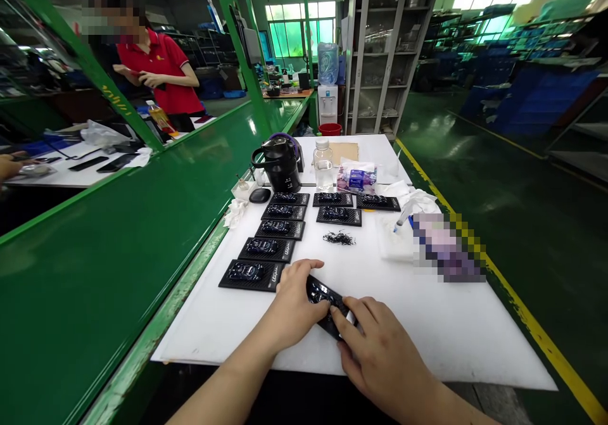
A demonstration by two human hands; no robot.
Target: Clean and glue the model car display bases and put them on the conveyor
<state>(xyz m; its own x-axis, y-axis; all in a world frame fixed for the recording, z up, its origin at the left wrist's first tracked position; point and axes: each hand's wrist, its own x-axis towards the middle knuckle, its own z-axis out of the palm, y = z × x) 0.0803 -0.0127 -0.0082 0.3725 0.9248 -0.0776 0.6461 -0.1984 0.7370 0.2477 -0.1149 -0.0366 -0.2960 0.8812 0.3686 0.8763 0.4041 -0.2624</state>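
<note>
A black display base with a dark, glossy model car (318,292) on it lies tilted at the near middle of the white table. My left hand (295,298) wraps round its left end, the thumb pressing on the car. My right hand (380,342) grips the other end, fingers on the car and along the base's edge, covering part of it. Several like bases with cars stand in a column to the left, the nearest base (251,275) close to my left fingers. More stand farther back, among them one base (339,216) beyond a small pile of thin black strips (339,239).
A black jug (282,164), clear bottle (323,165) and tissue pack (357,178) stand at the back. A syringe (401,221) lies on white tissue at right. A green conveyor (190,178) runs along the left; a person in a red shirt (159,64) stands beyond it.
</note>
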